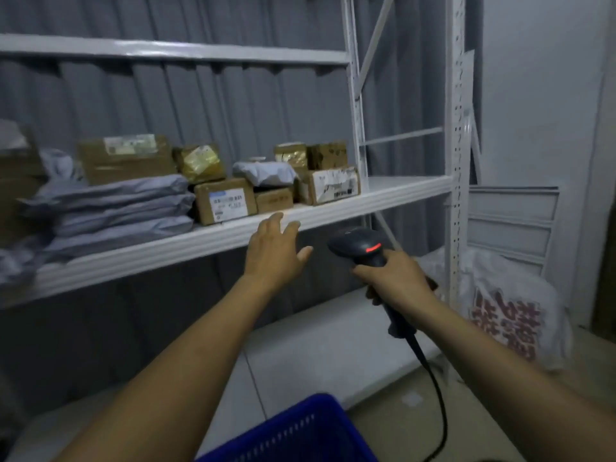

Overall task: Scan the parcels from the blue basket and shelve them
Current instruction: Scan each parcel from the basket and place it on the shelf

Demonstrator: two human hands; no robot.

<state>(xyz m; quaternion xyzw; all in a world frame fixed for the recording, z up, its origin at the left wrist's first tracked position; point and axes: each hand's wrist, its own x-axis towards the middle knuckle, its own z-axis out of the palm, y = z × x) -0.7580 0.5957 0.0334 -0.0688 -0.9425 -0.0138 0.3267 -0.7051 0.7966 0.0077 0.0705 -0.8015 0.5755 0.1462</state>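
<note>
Maybe touching shelf edge, left hand spread, right hand gripping scanner

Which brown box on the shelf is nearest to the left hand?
The small low box under the grey bag, just beyond the left hand.

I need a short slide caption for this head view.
Right hand holds the scanner; open left hand hovers by the parcel shelf.
</note>
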